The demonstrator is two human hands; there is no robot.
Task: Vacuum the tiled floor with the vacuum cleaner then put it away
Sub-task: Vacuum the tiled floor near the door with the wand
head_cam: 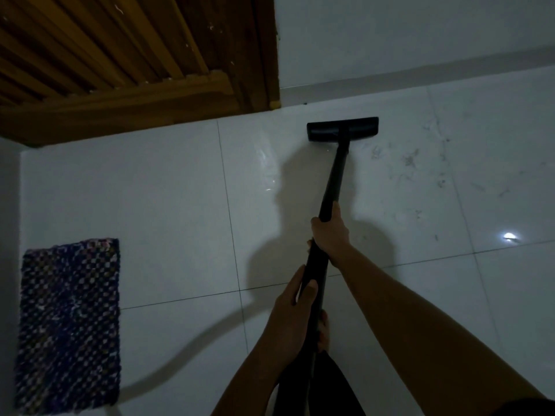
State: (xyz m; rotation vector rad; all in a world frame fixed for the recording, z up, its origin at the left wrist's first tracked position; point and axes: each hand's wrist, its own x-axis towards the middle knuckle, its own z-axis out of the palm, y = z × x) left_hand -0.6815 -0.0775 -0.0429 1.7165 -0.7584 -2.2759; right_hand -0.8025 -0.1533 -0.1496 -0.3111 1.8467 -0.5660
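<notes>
Both hands are closed around the black wand (333,181) of the vacuum. The right hand (329,232) is wrapped fully round it, further down the shaft toward the head; the left hand (295,307) is closed on it nearer the body, thumb lying along the tube. This split grip appears chosen to steer: the forward hand guides and presses, the rear hand pushes and pulls.

The head (342,129) lies flat on the floor (180,205), close to the far edge where the floor meets the wall (420,40), just right of the wooden door (120,55) frame. The wand's long axis runs from the person out toward that wall, leaning slightly right as it goes; the head sits crosswise to it, roughly parallel to the wall.

Dust and scuffs (411,160) show on the tile just right of the head, so vacuuming is judged unfinished. A woven mat (69,322) lies well apart, by the left edge. The vacuum's body is not in view.
</notes>
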